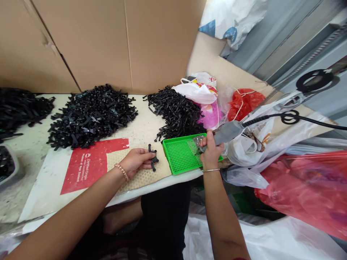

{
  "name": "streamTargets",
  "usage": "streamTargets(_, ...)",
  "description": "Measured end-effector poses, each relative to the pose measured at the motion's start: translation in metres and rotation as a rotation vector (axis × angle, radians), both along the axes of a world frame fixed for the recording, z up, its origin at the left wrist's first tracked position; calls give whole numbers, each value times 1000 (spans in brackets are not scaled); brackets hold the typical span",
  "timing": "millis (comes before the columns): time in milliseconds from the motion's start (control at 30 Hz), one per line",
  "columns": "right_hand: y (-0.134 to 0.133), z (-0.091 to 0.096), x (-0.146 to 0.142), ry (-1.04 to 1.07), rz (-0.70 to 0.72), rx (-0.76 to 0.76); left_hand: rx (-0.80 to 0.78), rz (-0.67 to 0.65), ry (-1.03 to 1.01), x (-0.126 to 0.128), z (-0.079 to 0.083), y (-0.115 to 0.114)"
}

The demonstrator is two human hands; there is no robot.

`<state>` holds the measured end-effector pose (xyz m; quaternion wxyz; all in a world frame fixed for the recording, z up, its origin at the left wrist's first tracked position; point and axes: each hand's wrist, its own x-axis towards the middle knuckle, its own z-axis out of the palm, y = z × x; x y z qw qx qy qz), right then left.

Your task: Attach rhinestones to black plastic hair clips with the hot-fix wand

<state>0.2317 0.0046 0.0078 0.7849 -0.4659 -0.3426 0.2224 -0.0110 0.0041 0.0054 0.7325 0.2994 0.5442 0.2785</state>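
My left hand (pixel 137 161) is closed round a small black plastic part (pixel 153 159) with several arms, held just above a beige honeycomb mat (pixel 141 179). In my right hand (pixel 210 148) is a grey electric screwdriver (pixel 229 132), its cable leading off to the right. Its tip points down and left over a green perforated tray (pixel 179 155), where small silvery screws (pixel 195 143) lie gathered at the right side. My fingers partly cover the tool's tip, so I cannot tell whether it touches a screw.
Black parts lie in heaps at the left (pixel 21 108), middle (pixel 92 115) and right (pixel 180 113). A bin (pixel 16 168) stands at the left edge. Cardboard (pixel 94 43) rises behind. Plastic bags (pixel 245 103) crowd the right; a large red bag (pixel 306 191) hangs there.
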Motion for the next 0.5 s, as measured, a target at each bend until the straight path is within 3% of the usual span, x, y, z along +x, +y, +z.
streamTargets(500,0,-4,2,0,36,16,-1,-6,-7,0,2,-1)
